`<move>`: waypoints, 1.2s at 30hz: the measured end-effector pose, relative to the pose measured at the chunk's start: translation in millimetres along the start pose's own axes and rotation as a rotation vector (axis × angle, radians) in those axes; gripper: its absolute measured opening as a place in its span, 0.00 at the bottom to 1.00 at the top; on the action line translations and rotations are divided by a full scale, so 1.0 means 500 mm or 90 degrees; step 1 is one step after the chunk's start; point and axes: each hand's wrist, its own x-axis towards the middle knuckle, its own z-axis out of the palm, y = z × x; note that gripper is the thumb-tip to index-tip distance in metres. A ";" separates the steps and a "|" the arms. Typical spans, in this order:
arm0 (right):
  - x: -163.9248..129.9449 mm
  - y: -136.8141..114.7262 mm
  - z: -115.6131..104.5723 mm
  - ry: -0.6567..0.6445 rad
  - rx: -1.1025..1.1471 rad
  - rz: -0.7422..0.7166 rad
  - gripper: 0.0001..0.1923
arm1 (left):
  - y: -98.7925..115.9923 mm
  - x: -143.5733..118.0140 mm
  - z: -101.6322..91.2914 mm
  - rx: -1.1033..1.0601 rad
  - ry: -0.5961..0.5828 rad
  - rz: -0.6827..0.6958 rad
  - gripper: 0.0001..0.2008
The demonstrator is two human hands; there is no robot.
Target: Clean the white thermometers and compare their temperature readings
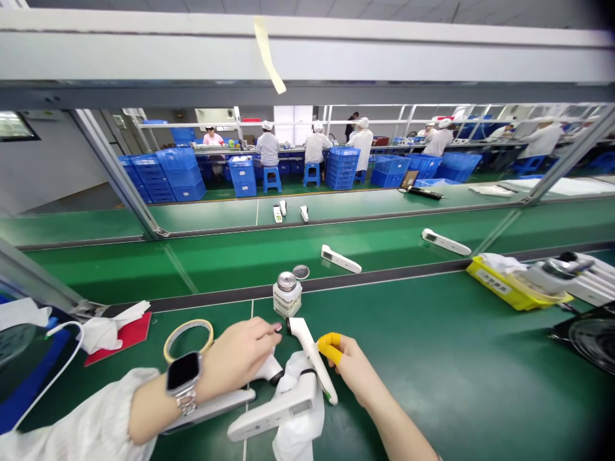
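Note:
My left hand (245, 353), a watch on its wrist, reaches across with fingers mostly stretched out, the fingertips just left of a forehead thermometer's dark nose. That white thermometer (310, 352) lies slanted over a crumpled white cloth (300, 435). At its right edge, my right hand (346, 362), with yellow finger cots, pinches the handle. Below the left palm a second thermometer (268, 369) shows partly, its rest hidden. A third one (278, 411), with a small display, lies across the cloth. Beneath the left wrist is a grey-white long item (211, 410), partly covered.
A white pump bottle (287, 294) stands ahead of the hands, a tape roll (188, 340) to the left. Thermometers lie on the green belt (259, 259). A yellow tray (514, 288) sits right; a red card (125, 338) lies left. A metal post (118, 176) rises left.

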 end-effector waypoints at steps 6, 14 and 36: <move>0.012 0.020 0.012 0.004 -0.004 -0.017 0.04 | 0.008 0.103 0.062 -0.098 0.013 0.119 0.15; 0.020 0.026 0.014 0.013 -0.025 -0.012 0.04 | -0.029 0.125 0.093 -0.148 0.011 0.161 0.10; 0.022 0.034 0.021 -0.011 -0.121 -0.102 0.08 | -0.025 0.098 0.085 0.003 0.129 0.301 0.11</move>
